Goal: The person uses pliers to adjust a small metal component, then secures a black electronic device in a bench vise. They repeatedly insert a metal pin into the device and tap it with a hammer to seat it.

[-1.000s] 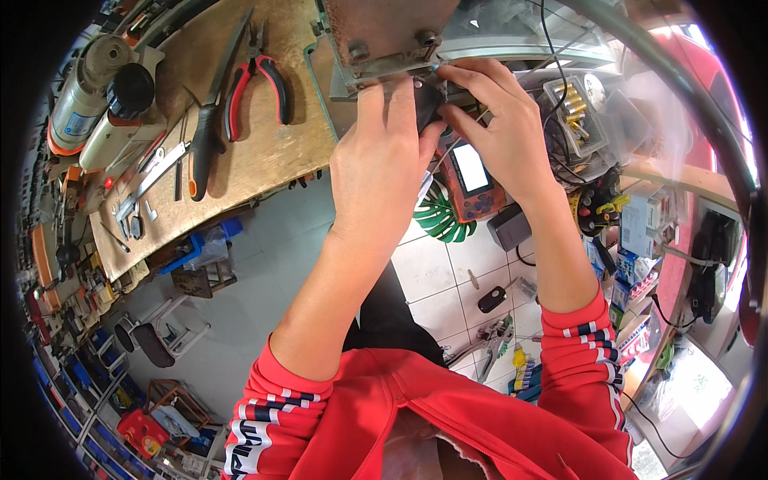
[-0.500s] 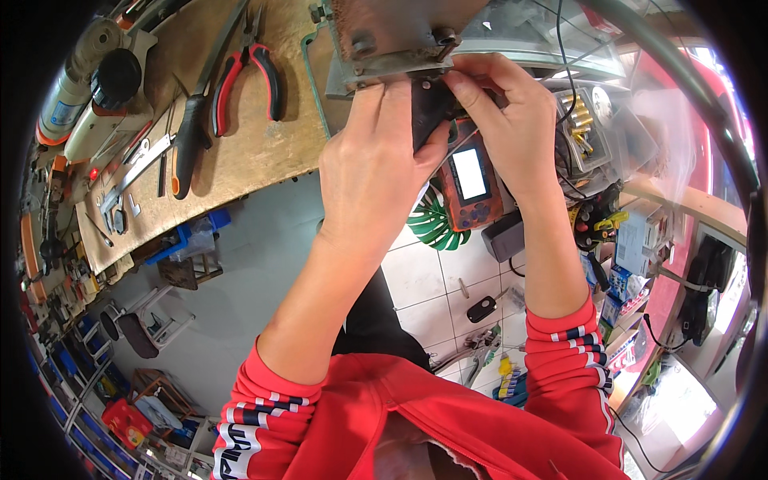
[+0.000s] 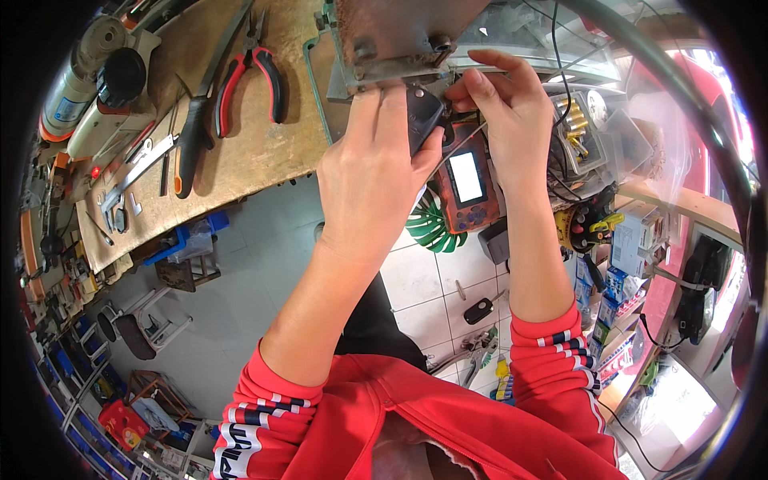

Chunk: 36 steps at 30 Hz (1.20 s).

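My left hand [image 3: 364,176] reaches up to the metal block and grips a small black plastic case [image 3: 424,116] with a shiny round spot on it. Its fingertips go out of sight by the lower edge of the rusty metal block [image 3: 392,36]. Just right of the case, my right hand [image 3: 512,104] is raised with thumb and index finger apart, and I see nothing held in it. Behind the right wrist, an orange handheld device [image 3: 478,212] with a lit white screen is partly covered.
On the wooden bench [image 3: 264,152] lie red-and-black pliers [image 3: 268,68], a black-handled tool [image 3: 190,148] and a caliper [image 3: 132,176]. A clear box [image 3: 580,128] with brass pieces stands right. Dark cables [image 3: 558,72] hang beside my right hand. A black key fob [image 3: 479,310] lies lower down.
My right hand has come off the black case, its thumb and index finger spreading apart. The left hand keeps hold of the case, which shows more now.
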Motion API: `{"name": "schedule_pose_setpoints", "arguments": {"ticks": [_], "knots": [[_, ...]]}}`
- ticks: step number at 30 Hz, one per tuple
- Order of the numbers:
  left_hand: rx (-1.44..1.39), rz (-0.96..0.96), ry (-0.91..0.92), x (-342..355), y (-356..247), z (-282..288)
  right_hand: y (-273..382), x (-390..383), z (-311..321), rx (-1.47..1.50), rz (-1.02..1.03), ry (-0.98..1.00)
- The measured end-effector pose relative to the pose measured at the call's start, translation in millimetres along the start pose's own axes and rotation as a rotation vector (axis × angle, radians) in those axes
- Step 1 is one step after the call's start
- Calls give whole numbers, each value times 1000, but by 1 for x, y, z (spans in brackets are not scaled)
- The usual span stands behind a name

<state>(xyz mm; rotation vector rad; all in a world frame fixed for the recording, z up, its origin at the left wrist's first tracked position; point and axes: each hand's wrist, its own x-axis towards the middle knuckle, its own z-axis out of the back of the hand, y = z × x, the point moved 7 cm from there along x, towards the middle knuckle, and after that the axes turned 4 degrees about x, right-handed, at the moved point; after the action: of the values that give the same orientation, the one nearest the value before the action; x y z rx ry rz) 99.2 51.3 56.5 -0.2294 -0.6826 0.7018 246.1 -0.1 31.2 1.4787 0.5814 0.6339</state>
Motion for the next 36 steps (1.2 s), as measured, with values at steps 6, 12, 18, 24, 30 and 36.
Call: {"name": "schedule_pose_setpoints", "arguments": {"ticks": [6, 12, 18, 24, 30, 36], "knots": [[50, 20, 45, 0, -2, -2, 11, -5, 0, -19, 110, -35], [53, 13, 88, 1, -1, -2, 19, 2, -3, -232, 263, -34], [-23, 6, 131, 1, -2, -3, 2, 2, -6, 42, 13, 21], [-29, 9, 103, -1, -1, 0, 5, 1, -9, -12, 81, 52], [-38, 6, 62, -2, 0, 0, 5, -1, -10, -26, 66, 36], [-36, -29, -29, -5, 0, 2, 9, -3, -11, -93, 112, 90]]}}
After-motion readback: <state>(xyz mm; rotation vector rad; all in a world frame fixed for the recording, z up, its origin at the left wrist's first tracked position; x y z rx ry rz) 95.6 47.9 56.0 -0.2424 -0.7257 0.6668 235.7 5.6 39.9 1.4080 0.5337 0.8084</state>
